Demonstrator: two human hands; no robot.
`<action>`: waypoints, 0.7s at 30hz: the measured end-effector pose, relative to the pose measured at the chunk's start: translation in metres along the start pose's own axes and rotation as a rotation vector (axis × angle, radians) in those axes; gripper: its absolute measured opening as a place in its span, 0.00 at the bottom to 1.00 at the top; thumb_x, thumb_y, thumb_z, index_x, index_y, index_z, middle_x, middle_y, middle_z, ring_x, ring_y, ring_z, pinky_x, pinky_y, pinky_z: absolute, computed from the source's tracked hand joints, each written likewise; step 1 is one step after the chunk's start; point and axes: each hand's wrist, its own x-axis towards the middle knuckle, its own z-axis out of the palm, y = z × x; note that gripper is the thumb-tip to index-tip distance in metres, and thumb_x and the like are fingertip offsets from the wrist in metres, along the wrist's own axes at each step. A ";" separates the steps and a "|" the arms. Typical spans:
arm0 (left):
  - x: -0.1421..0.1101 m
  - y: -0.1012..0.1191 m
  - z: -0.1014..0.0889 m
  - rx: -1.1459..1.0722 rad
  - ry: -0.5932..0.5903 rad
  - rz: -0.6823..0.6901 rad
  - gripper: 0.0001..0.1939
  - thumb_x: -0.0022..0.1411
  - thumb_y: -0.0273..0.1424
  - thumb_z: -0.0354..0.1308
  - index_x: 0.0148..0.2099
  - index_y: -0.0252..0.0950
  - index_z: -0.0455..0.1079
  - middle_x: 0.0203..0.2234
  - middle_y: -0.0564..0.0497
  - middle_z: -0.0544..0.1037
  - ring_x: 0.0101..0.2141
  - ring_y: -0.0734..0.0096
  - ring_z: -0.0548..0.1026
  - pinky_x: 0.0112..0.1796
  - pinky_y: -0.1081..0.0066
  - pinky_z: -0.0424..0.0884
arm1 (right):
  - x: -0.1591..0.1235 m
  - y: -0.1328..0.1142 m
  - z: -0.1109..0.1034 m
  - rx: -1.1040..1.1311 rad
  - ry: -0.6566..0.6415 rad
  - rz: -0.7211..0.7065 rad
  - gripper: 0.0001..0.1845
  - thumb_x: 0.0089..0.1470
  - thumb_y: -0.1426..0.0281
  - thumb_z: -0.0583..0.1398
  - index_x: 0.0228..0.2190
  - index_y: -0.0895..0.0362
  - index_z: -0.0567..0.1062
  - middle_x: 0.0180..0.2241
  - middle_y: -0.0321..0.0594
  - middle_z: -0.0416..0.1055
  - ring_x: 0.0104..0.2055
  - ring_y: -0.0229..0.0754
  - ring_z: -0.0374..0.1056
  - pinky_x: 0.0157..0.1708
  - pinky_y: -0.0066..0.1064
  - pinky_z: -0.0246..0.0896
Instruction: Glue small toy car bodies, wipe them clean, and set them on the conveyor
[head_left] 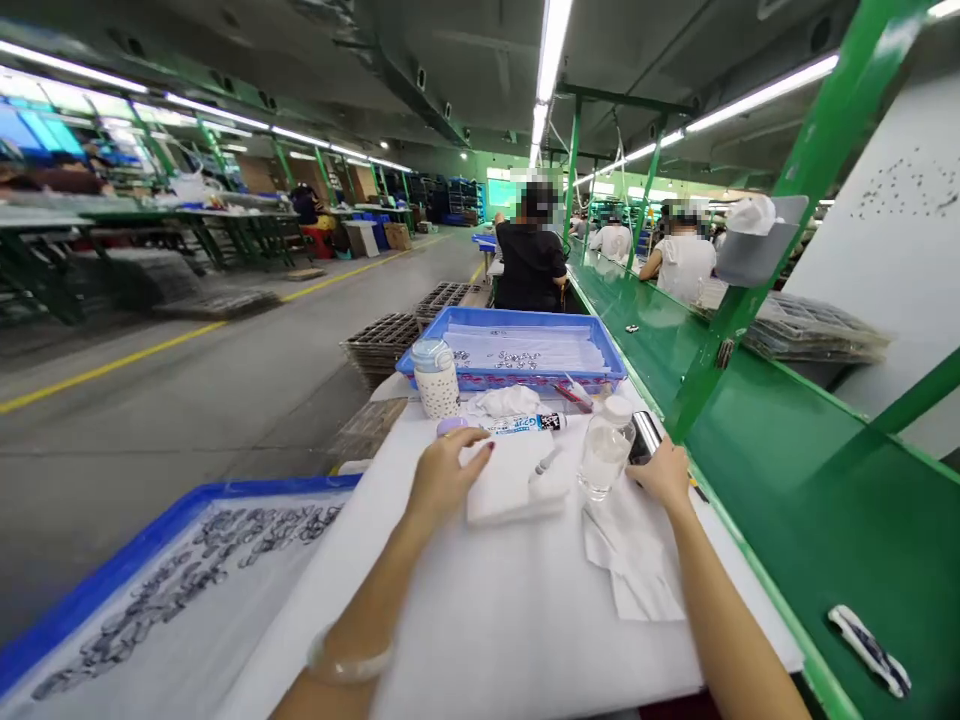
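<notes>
My left hand (444, 478) has its thumb and fingers apart, at the left edge of a stack of white sheets (517, 500). Its fingertips reach close to a purple round lid (451, 426); whether they touch it I cannot tell. A grey cylindrical piece (546, 462) lies on the stack, and a blue-and-white tube (521, 424) lies behind. At the right, the fingers of my right hand (666, 472) close around a shiny dark-and-silver object (645, 436), partly hidden by the hand. Beside it stands a clear bottle (604, 450), with crumpled white tissue (637, 560) below.
A spotted cup (436, 380) stands before a blue tray (611, 350) of small parts. Another blue tray (187, 490) with many dark rings sits at lower left. A green conveyor (810, 520) runs along the right, beside a green post (697, 390). A person in black (531, 265) sits ahead.
</notes>
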 end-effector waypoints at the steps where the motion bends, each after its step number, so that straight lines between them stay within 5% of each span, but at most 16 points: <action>1: -0.001 -0.010 0.002 -0.005 0.036 -0.036 0.18 0.61 0.42 0.51 0.44 0.38 0.75 0.43 0.45 0.79 0.43 0.56 0.76 0.44 0.60 0.72 | -0.001 0.001 0.001 0.028 0.012 -0.008 0.43 0.36 0.63 0.67 0.53 0.68 0.63 0.51 0.68 0.65 0.56 0.68 0.60 0.51 0.49 0.59; 4: -0.009 -0.027 0.004 0.027 0.008 -0.079 0.22 0.60 0.46 0.53 0.48 0.37 0.74 0.49 0.43 0.76 0.47 0.52 0.74 0.49 0.55 0.71 | -0.002 0.007 0.003 0.142 0.021 -0.023 0.39 0.35 0.60 0.67 0.48 0.62 0.62 0.47 0.61 0.67 0.51 0.63 0.66 0.47 0.45 0.63; 12: -0.020 -0.025 0.019 0.202 -0.405 0.029 0.45 0.54 0.55 0.61 0.68 0.39 0.56 0.68 0.38 0.53 0.66 0.42 0.51 0.61 0.45 0.58 | -0.004 0.028 -0.007 0.570 -0.134 -0.125 0.38 0.29 0.59 0.70 0.41 0.54 0.59 0.43 0.44 0.70 0.46 0.52 0.70 0.42 0.37 0.67; 21: -0.023 -0.024 0.028 0.310 -0.486 -0.011 0.53 0.49 0.45 0.67 0.71 0.38 0.48 0.71 0.38 0.40 0.68 0.40 0.46 0.62 0.48 0.55 | -0.006 0.040 -0.015 0.723 -0.267 -0.151 0.32 0.31 0.68 0.64 0.40 0.54 0.58 0.40 0.40 0.70 0.45 0.49 0.69 0.43 0.37 0.66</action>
